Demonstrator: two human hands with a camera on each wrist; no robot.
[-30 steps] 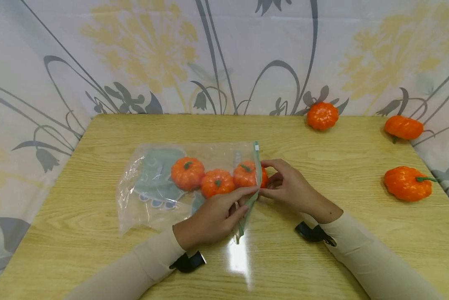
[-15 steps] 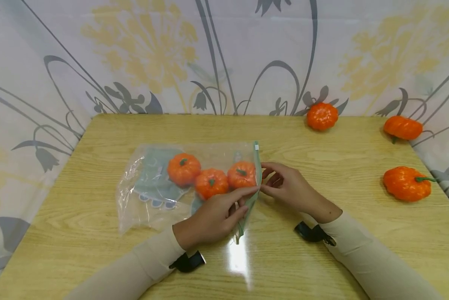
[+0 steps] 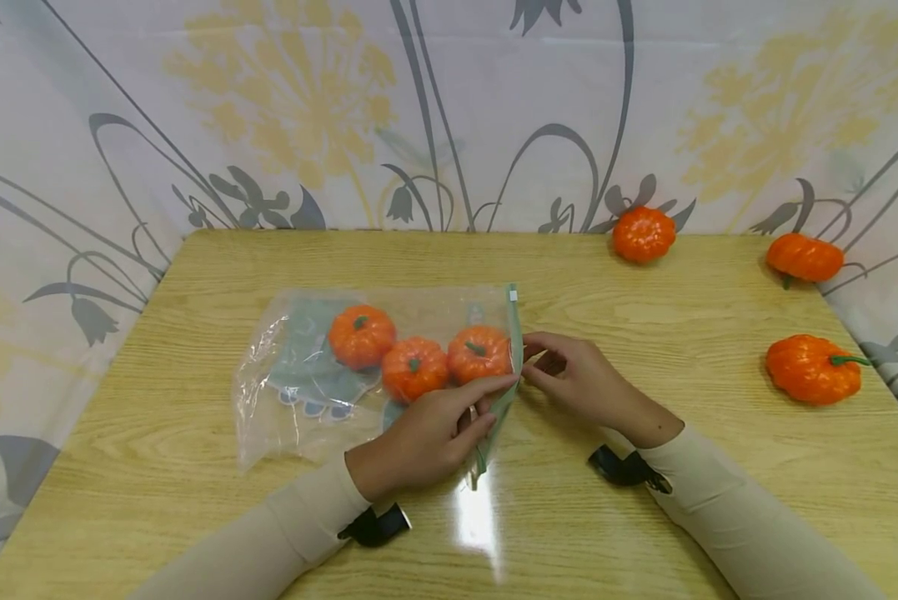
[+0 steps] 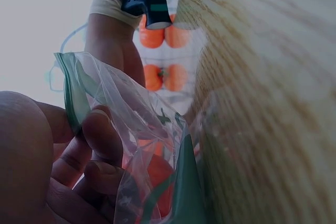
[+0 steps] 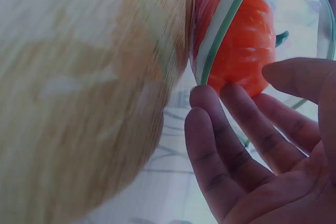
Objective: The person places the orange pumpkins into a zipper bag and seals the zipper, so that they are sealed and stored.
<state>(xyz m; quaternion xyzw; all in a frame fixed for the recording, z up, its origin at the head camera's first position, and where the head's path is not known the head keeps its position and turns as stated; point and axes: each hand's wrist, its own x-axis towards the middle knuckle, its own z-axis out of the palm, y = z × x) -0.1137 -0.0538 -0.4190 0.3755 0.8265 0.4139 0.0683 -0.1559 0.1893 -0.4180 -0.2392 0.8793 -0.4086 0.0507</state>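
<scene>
A clear zip bag (image 3: pixel 261 425) with a green seal strip lies flat on the table, its mouth facing right. Inside it are three orange toy pumpkins with green stems: a left one (image 3: pixel 362 337), a middle one (image 3: pixel 414 371) and a right one (image 3: pixel 477 350) just within the mouth. My left hand (image 3: pixel 428 435) pinches the upper edge of the mouth between thumb and fingers, lifting it, as the left wrist view also shows. At the mouth, my right hand (image 3: pixel 587 379) has its extended fingertips against or very close to the nearest pumpkin (image 5: pixel 244 45), not wrapped round it.
On the wooden table (image 3: pixel 193 525), more pumpkins lie outside the bag: one at the back edge (image 3: pixel 644 235), one in the back right corner (image 3: pixel 805 257) and one at the right (image 3: pixel 814 369). A patterned curtain (image 3: pixel 449 108) hangs behind the table.
The three pumpkins have slid left, deeper into the bag; the rightmost passed fully inside the mouth. My right fingers followed slightly. The left hand stayed on the bag's edge.
</scene>
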